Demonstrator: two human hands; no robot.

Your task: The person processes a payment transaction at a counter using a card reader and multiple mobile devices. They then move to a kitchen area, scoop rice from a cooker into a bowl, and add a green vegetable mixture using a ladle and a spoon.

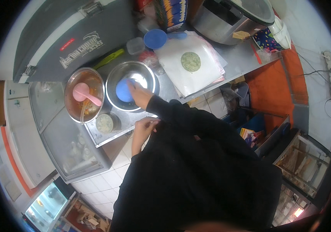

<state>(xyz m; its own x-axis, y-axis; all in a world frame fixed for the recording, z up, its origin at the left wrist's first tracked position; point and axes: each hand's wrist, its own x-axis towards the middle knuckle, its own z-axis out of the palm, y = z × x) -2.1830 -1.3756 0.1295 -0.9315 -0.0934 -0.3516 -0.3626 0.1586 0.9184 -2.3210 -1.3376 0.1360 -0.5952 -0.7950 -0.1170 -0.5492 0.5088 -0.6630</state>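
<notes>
My right hand (pixel 140 95) reaches over a steel bowl (pixel 148 103) and grips a blue rounded, cup-like scoop (pixel 124 92). The scoop sits inside the bowl's rim; its handle is hidden by my fingers. Close to my body, my left hand (pixel 145 127) is held at the counter's front edge with its fingers curled in. Whatever those fingers hold, if anything, does not show. Left of the steel bowl stands a second metal bowl (pixel 69 101) with a pink scoop (pixel 81 91) and orange-brown residue. In front of the two bowls is a round container of pale, greenish contents (pixel 105 123).
White paper sheets (pixel 170 63) with a round, flat green-flecked patch (pixel 190 62) lie to the right. Behind are another blue scoop (pixel 156 39), a small clear tub (pixel 135 46) and a green-handled utensil (pixel 109 58). A large grey cool box (pixel 74 38) and a metal cooker (pixel 227 25) stand further back.
</notes>
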